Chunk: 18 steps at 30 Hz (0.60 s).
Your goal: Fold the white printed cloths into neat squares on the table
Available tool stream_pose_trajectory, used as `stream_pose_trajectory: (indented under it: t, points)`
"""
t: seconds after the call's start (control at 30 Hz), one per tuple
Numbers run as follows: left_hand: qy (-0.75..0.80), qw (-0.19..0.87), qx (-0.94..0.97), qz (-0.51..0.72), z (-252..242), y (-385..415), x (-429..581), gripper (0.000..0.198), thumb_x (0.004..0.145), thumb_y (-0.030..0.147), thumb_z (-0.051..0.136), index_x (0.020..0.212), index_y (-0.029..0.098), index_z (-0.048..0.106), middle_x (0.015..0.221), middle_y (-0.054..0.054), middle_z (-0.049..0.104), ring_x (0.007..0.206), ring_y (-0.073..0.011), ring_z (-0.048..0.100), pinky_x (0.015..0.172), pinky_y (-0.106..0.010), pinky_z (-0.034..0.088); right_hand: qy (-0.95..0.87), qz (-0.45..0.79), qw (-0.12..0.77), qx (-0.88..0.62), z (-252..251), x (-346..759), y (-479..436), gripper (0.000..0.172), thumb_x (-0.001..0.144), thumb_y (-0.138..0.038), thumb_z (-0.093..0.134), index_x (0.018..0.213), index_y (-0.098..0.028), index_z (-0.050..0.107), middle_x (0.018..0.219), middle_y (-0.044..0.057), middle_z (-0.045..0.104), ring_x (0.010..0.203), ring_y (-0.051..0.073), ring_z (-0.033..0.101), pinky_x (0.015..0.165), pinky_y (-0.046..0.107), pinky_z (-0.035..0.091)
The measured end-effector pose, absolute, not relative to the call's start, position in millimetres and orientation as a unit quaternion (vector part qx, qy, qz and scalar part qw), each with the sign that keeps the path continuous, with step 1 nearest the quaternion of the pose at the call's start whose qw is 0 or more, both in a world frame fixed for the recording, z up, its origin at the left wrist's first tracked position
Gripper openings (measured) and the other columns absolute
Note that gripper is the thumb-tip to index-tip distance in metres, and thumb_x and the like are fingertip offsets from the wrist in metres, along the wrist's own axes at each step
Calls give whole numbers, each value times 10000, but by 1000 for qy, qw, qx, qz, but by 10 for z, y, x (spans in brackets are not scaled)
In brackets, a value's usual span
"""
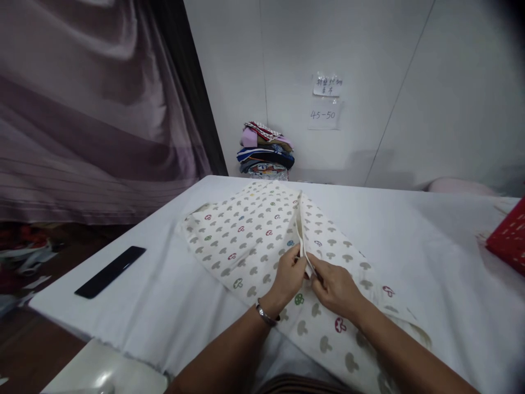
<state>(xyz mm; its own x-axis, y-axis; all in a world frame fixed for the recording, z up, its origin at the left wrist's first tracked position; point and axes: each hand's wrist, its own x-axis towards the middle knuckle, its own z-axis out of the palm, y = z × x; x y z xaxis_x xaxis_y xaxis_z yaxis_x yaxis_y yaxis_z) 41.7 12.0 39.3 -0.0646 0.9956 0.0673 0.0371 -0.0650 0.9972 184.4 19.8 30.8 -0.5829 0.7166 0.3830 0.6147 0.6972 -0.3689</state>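
Both hands pinch the open seam of a mushroom-print garment

The mushroom-print garment (246, 235) lies flat on the white-covered table (410, 230), in the middle of it and right in front of the person. Its long axis runs away from the person on a slant, from near right to far left. The far end points towards the stack of folded clothes (266, 150) against the wall, and the near end hangs over the table edge by the person's body. Two trimmed cloth edges meet in a line down the garment's length.

At the near end of that line the left hand (289, 276) and the right hand (336, 287) come together, almost touching. Each is closed in a pinch: thumb and fingertips grip the trimmed edge, the left hand from the left side and the right hand from the right. A bracelet (266, 314) sits on the left wrist.

A black flat object (110, 272) lies well apart near the table's left edge. A red item (511, 238) shows at the right border. Paper notes (326, 101) hang on the wall, and a curtain (82, 109) fills the left
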Motion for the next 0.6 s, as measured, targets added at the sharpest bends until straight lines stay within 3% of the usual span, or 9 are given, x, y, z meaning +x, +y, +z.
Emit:
stream_pose_trajectory:
  t: [0.2,0.37,0.5,0.6]
  points:
    - [488,451,526,531,430,83,426,387,757,147,423,1078,196,633,928,-18,652,759,-136,564,646,-216,476,-892,62,232,-383,335,1829,175,491,854,-234,390,1339,-169,357,943,76,678,730,186,617,583,271,415]
    - [461,457,521,554,452,72,449,365,753,128,447,1060,192,634,945,-22,652,838,-148,568,800,-258,466,-886,-18,220,-407,308,1832,193,416,885,-288,413,1289,-189,423,863,63,642,712,187,586,532,253,367]
    - [426,521,480,563,444,62,503,391,705,114,483,1069,166,617,959,-49,648,849,-159,585,750,-250,481,-879,-65,235,-410,346,1847,222,315,877,-224,422,1163,-185,549,884,80,584,770,201,539,599,279,401]
    - [419,564,444,557,429,58,517,405,717,151,500,1113,149,587,907,-61,649,765,-153,603,653,-241,499,-878,-31,274,-392,396,1866,248,282,885,-185,400,1102,-192,579,901,78,569,796,192,530,649,282,426]
